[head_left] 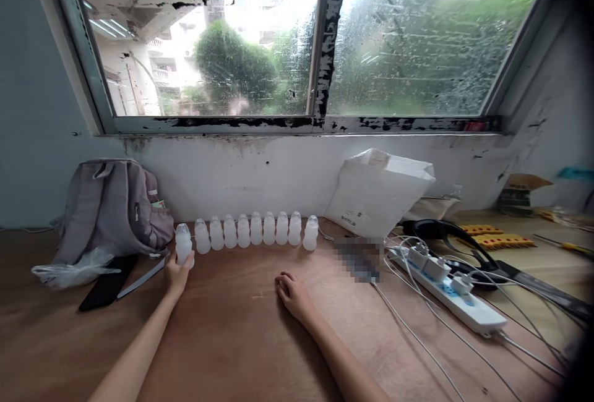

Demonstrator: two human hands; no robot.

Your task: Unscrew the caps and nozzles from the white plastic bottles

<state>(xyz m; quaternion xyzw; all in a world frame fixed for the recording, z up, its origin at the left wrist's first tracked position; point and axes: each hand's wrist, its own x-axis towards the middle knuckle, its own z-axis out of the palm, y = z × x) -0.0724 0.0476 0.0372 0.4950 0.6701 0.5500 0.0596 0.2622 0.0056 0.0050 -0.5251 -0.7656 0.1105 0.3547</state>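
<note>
Indoor workspace: flat brown wooden tabletop (227,328) beneath the right hand (293,295), long white plastic power strip (482,318) to its right, wide grey metal-framed window (399,49) beyond.

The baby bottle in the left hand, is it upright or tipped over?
Upright: the baby bottle has its clear cap on top, above the left hand that holds its lower part.

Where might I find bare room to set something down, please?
The widest bare patch of tabletop lies between the left hand and right hand, in front of the bottles. Another lies left of the left forearm, in front of the clear bag. It is crowded at right, around the power strip and headphones.
</note>
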